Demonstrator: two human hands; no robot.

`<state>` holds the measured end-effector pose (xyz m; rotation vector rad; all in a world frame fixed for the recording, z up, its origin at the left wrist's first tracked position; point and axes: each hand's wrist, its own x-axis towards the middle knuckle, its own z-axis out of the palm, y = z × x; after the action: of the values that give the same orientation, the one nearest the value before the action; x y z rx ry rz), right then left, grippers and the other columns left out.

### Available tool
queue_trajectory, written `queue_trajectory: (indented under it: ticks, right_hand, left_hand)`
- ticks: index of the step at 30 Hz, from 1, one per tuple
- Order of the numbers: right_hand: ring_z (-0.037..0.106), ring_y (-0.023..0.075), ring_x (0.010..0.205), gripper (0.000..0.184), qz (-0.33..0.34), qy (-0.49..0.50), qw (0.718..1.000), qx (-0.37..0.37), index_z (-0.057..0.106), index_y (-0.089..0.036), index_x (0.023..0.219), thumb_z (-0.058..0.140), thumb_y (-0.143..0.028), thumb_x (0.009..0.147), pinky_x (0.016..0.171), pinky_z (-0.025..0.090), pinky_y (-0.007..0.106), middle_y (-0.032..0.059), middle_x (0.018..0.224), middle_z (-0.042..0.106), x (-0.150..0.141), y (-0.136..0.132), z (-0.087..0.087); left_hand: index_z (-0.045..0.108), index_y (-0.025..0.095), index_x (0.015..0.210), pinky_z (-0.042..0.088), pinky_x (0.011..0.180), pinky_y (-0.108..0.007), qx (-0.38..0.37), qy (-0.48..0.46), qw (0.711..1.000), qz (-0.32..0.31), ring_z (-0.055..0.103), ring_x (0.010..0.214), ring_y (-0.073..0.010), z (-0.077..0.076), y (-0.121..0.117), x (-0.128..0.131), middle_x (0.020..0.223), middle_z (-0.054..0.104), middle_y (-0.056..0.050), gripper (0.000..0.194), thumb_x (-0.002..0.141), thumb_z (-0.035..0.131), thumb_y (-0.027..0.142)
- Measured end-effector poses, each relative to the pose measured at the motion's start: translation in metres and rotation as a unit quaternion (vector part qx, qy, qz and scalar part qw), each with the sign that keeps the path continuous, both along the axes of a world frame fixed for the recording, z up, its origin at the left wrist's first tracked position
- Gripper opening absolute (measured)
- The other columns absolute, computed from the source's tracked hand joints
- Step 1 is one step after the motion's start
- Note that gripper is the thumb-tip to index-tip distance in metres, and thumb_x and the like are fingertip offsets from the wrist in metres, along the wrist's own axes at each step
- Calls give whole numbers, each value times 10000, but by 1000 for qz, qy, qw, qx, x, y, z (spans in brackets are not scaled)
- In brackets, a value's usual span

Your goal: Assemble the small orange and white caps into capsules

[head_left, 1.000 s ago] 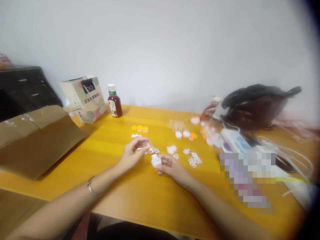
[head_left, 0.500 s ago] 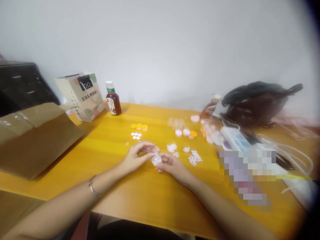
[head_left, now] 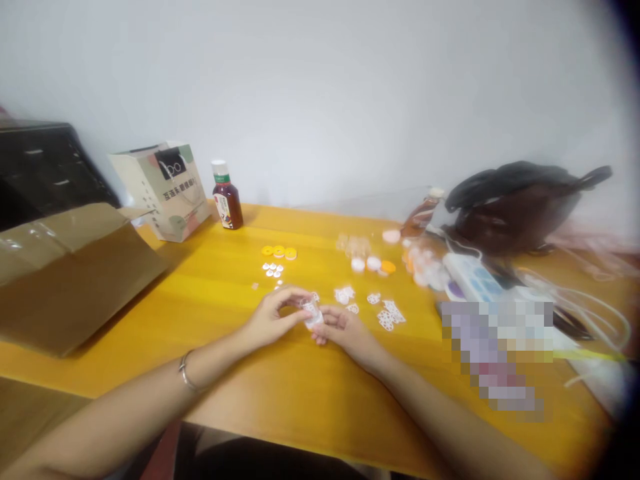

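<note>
Fingers of the left hand (head_left: 267,319) pinch the upper part of a small clear-and-white plastic piece (head_left: 313,314) at the centre of the frame, slightly below the middle. Fingers of the right hand (head_left: 347,333) grip the same piece from its right side, near its white base; the fine detail between the two hands is too small and blurred to make out. A silver bracelet (head_left: 185,371) circles the left wrist, lower left of centre.

The hands are above an orange-yellow surface (head_left: 280,393). Just beyond the left hand lie small white pieces (head_left: 273,269) in a cluster, with three yellow discs (head_left: 279,252) in a row behind them. Right of centre, near the right hand, white openwork pieces (head_left: 390,315) lie in scattered groups. Above these in the frame are clear pieces (head_left: 354,245), white caps (head_left: 373,264) and an orange cap (head_left: 387,267).

A dark red bottle (head_left: 229,208) with a white cap stands upright in the upper left, beside a printed paper bag (head_left: 177,200). A cardboard box (head_left: 75,287) fills the left edge. Toward the right edge are a dark bag (head_left: 510,220), a white power strip (head_left: 473,277) and a pixelated patch (head_left: 493,360).
</note>
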<state>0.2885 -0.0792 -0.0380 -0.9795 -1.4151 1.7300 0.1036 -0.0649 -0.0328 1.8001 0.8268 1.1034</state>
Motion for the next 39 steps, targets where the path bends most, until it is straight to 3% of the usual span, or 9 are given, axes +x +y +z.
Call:
queue_trajectory:
  ticks: [6, 10, 14, 22, 29, 35, 39]
  right_hand:
    - [524, 75, 509, 288, -5, 9, 1000, -6, 600, -157, 871, 664, -365, 683, 542, 400, 227, -17, 612, 610, -2, -2, 0]
    - [523, 77, 510, 279, -44, -1, 999, 6, 596, -165, 853, 677, -356, 667, 550, 404, 231, -27, 598, 600, -7, -6, 1]
    - [518, 80, 500, 278, -70, 7, 997, 14, 597, -171, 857, 683, -348, 660, 543, 400, 232, -33, 586, 596, -10, -9, 3]
    - [518, 63, 505, 227, -19, 145, 984, -100, 609, -145, 755, 647, -364, 710, 520, 383, 191, -10, 587, 605, -13, -18, 6]
    - [534, 61, 518, 219, -31, 124, 988, -83, 628, -144, 786, 668, -339, 694, 532, 385, 187, -1, 605, 626, -11, -17, 9]
    - [531, 61, 496, 243, -57, 92, 993, -54, 628, -153, 828, 690, -326, 668, 532, 388, 202, -9, 604, 633, -12, -19, 7]
    - [533, 70, 494, 259, -85, 61, 994, -15, 627, -155, 841, 694, -326, 659, 518, 385, 209, -15, 590, 630, -13, -20, 6]
  left_hand:
    - [559, 139, 930, 476, 768, -291, -80, -76, 994, -11, 594, 814, -147, -2, -1, 4, 898, 623, -69, 229, 739, 623, 247]
    - [539, 134, 782, 463, 719, -258, -67, -94, 992, 46, 574, 740, -121, -3, -4, 8, 784, 585, -29, 188, 698, 666, 244]
    - [546, 136, 756, 454, 731, -259, -54, -86, 991, 85, 563, 745, -121, 0, -8, 10, 769, 569, -22, 184, 688, 674, 249]
    - [573, 136, 866, 470, 762, -277, -154, -168, 973, -30, 609, 821, -147, 8, -4, 3, 925, 648, -67, 210, 718, 658, 257]
    - [590, 128, 936, 426, 889, -348, -185, -153, 965, -104, 588, 987, -197, 14, 2, -6, 1082, 621, -114, 216, 746, 632, 222]
    - [620, 120, 791, 452, 833, -308, -113, -136, 984, -4, 618, 869, -168, 14, -5, 0, 902, 667, -76, 158, 673, 690, 198]
    - [566, 126, 706, 450, 743, -254, -56, -130, 987, 76, 583, 730, -117, 9, -11, 9, 721, 594, -8, 159, 662, 697, 205]
